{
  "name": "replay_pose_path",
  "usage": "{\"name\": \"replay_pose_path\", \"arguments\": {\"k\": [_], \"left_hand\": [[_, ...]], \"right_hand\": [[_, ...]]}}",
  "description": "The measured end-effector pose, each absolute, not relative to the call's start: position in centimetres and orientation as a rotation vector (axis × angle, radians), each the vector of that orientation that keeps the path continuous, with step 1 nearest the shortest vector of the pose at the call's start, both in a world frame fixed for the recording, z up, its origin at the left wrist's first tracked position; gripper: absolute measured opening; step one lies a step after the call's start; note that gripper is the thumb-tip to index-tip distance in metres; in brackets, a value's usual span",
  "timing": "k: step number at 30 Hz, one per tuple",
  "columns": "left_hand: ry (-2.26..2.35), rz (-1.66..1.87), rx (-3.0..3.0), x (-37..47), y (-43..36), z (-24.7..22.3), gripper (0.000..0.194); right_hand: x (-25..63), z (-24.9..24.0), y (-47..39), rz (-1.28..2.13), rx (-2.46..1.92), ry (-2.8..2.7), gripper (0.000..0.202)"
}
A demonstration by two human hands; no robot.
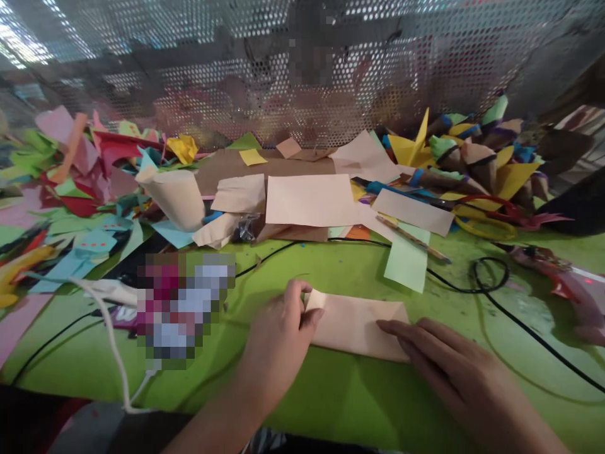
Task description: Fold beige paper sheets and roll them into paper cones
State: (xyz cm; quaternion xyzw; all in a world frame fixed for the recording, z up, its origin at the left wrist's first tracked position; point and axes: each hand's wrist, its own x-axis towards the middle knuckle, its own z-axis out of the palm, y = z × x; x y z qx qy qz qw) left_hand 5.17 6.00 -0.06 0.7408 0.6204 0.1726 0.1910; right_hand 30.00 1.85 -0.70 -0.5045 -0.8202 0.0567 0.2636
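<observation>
A pale peach sheet of folded paper lies on the green tabletop close in front of me. My left hand pinches its left end between thumb and index finger, where a corner is turned up. At the other end, my right hand rests with its fingers stretched over the paper's right edge, the index fingertip on the surface. Just beyond lie a light green strip of paper and a pencil. Farther back, a blank peach sheet is propped on other papers.
A black cable runs across the table, and a white cable loops at left near a blurred-out device. A glue gun lies at right. Coloured paper scraps, a paper cone and red-handled scissors line the perforated back panel.
</observation>
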Motion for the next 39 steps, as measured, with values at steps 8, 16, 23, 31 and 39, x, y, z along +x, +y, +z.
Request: {"name": "replay_pose_path", "arguments": {"k": [8, 16, 23, 31, 39], "left_hand": [[1.738, 0.538, 2.113, 5.14, 5.92, -0.44, 0.023], [1.766, 0.475, 2.128, 5.3, 6.12, -0.29, 0.024], [1.769, 0.487, 2.259, 5.43, 5.91, -0.17, 0.022], [1.707, 0.494, 2.434, 5.34, 5.59, -0.48, 0.018], [1.706, 0.418, 2.507, 5.19, 5.49, -0.7, 0.012]], "right_hand": [[30.41, -0.84, 1.99, 0.213, -1.378, -2.189, 0.032], [30.28, -0.92, 2.03, 0.201, -1.395, -2.198, 0.034], [30.01, -0.93, 1.97, 0.162, -1.432, -2.213, 0.034], [29.99, -1.01, 1.83, 0.102, -1.443, -2.244, 0.033], [30.05, -1.24, 1.69, 0.059, -1.45, -2.288, 0.036]]}}
